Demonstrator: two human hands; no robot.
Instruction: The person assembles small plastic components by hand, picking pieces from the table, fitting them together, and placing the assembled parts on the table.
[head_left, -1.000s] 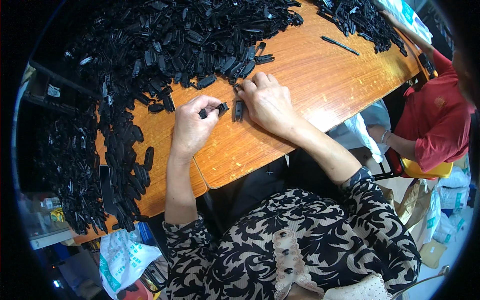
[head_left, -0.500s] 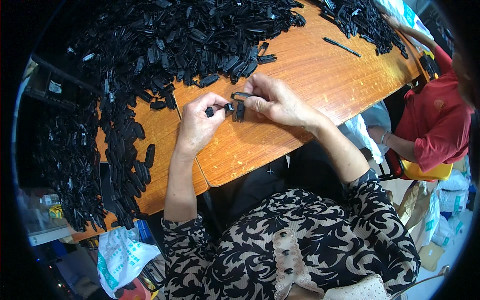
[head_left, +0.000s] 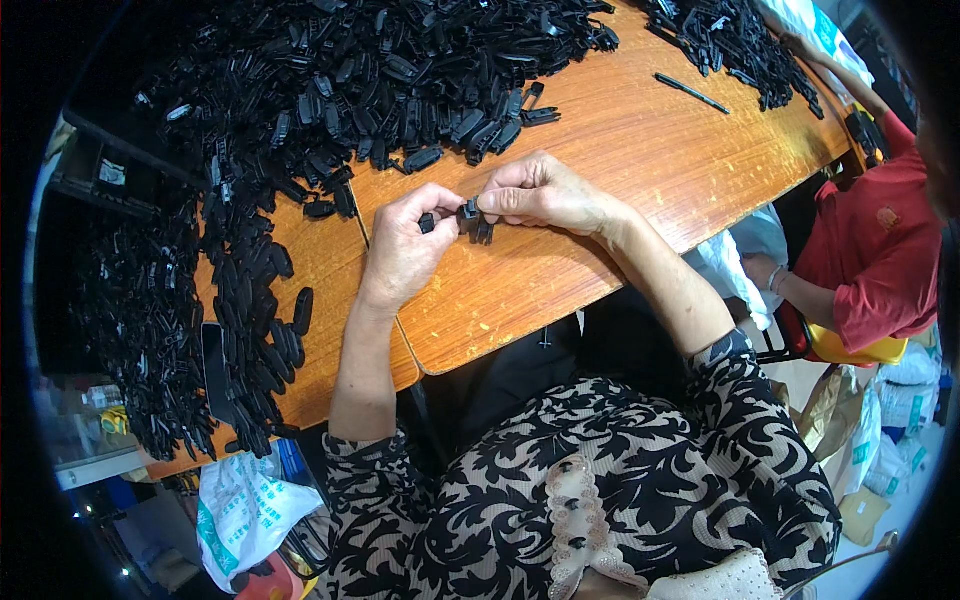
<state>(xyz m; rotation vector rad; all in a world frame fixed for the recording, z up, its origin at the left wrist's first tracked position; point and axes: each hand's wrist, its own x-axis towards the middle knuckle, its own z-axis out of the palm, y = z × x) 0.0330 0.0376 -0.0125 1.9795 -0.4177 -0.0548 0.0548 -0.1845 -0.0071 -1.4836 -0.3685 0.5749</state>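
Observation:
My left hand [head_left: 405, 250] pinches a small black plastic part [head_left: 467, 211] between thumb and fingers; one dark end [head_left: 427, 223] pokes out by the knuckles. At the other end of it, my right hand [head_left: 550, 200] has thumb and forefinger pressed together. Those fingertips meet the held part, and whatever else they grip is mostly hidden. Just below the fingertips shows another black plastic piece [head_left: 484, 233], partly covered; I cannot tell whether it lies on the wooden table [head_left: 510, 290] or is held.
A large heap of black plastic parts [head_left: 400, 80] covers the far side and runs down the left, where a phone-like dark slab [head_left: 215, 370] lies. A pen [head_left: 692, 93] rests at the right, near another heap [head_left: 735, 45]. A person in a red shirt [head_left: 890, 240] sits right.
My right hand has brought its fingertips against the part in my left hand. The long black piece seen in the right fingers before is now mostly out of sight.

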